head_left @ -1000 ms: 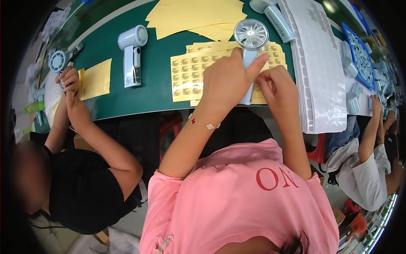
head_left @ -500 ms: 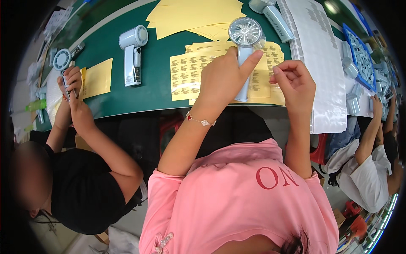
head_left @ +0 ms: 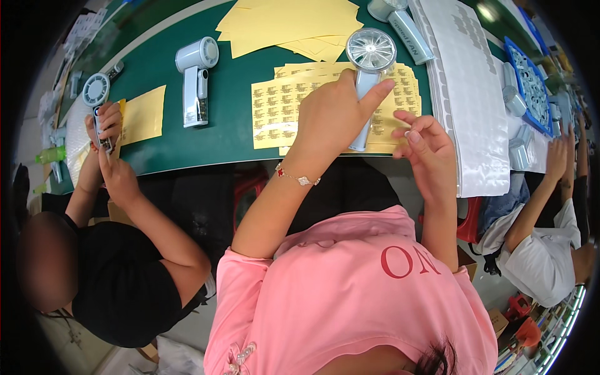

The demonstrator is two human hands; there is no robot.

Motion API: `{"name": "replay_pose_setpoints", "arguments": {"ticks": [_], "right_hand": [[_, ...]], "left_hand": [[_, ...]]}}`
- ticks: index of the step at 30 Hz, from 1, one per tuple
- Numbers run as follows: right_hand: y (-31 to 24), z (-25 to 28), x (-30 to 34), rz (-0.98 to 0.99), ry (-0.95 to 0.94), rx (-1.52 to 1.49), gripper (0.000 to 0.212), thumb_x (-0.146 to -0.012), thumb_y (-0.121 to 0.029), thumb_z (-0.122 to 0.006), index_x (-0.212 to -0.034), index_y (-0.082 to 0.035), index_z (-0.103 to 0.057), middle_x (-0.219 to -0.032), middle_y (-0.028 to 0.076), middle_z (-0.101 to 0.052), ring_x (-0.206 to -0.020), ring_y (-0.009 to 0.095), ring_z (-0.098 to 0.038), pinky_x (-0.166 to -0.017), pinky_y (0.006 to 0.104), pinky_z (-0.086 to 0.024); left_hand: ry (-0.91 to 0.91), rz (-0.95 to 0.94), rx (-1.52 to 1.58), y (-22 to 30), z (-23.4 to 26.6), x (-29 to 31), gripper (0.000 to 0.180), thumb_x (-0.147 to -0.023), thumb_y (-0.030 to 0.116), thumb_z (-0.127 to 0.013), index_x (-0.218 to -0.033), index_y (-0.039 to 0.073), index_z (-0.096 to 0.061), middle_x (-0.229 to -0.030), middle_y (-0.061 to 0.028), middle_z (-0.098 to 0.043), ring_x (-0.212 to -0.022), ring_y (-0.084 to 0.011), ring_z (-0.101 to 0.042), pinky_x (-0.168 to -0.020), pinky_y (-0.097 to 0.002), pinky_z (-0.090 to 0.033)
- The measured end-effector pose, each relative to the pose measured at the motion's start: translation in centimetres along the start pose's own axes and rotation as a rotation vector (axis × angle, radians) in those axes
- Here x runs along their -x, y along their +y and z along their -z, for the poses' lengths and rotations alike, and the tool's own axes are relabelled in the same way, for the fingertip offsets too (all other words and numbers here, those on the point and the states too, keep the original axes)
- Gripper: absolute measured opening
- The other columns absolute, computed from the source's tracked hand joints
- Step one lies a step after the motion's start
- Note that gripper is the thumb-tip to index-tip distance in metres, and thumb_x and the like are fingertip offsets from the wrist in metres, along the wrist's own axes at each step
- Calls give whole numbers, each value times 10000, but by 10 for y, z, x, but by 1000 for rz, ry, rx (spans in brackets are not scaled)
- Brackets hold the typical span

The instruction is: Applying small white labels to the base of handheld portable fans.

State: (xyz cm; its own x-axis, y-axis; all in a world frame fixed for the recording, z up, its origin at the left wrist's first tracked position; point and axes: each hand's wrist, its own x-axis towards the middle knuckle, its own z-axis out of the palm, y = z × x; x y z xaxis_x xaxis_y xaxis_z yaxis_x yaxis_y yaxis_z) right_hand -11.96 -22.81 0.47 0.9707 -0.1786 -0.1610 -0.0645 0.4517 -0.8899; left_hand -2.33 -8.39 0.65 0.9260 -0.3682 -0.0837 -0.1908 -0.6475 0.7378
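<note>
My left hand point(head_left: 334, 112) is closed around the handle of a pale blue handheld fan point(head_left: 371, 50), its clear round grille tilted up and its handle toward me. The fan is over yellow sheets of printed labels point(head_left: 273, 115). My right hand point(head_left: 430, 153) is just right of the fan's lower handle, apart from it, with loosely bent fingers spread. A small pale spot shows at its thumb tip; whether it is the nail or a bit of label I cannot tell. Another pale blue fan point(head_left: 195, 94) lies on the green table to the left.
Plain yellow sheets point(head_left: 287, 25) lie at the back. White plastic bags point(head_left: 478, 125) are stacked on the right, with a fan point(head_left: 409, 34) beside them and a blue tray point(head_left: 531, 94) of parts beyond. A co-worker at left holds a fan point(head_left: 96, 90); others sit at right.
My right hand has lowered a little toward me and its pinched fingers have spread. The fan in my left hand has shifted slightly right. The left co-worker's hands have moved apart somewhat.
</note>
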Motion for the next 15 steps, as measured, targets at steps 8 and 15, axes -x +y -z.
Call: {"name": "replay_pose_setpoints", "arguments": {"ticks": [8, 15], "right_hand": [[-12, 4, -6, 68, 5, 473, 252, -820, -29, -604, -1054, 43, -546, -817, 70, -559, -636, 120, -580, -562, 220, -497], [-37, -5, -33, 11, 139, 794, 168, -802, 12, -593, -963, 62, -600, -773, 78, -592, -666, 113, -610, -603, 201, -487]], "left_hand": [[-7, -14, 7, 0, 1, -2, 648, -830, 619, -417, -867, -13, -558, -679, -174, -608, -670, -320, -619, -631, -378, -475], [-18, 5, 4, 3, 4, -2, 650, -832, 617, -414, -882, -14, -560, -684, -184, -612, -669, -324, -621, -629, -386, -477]]}}
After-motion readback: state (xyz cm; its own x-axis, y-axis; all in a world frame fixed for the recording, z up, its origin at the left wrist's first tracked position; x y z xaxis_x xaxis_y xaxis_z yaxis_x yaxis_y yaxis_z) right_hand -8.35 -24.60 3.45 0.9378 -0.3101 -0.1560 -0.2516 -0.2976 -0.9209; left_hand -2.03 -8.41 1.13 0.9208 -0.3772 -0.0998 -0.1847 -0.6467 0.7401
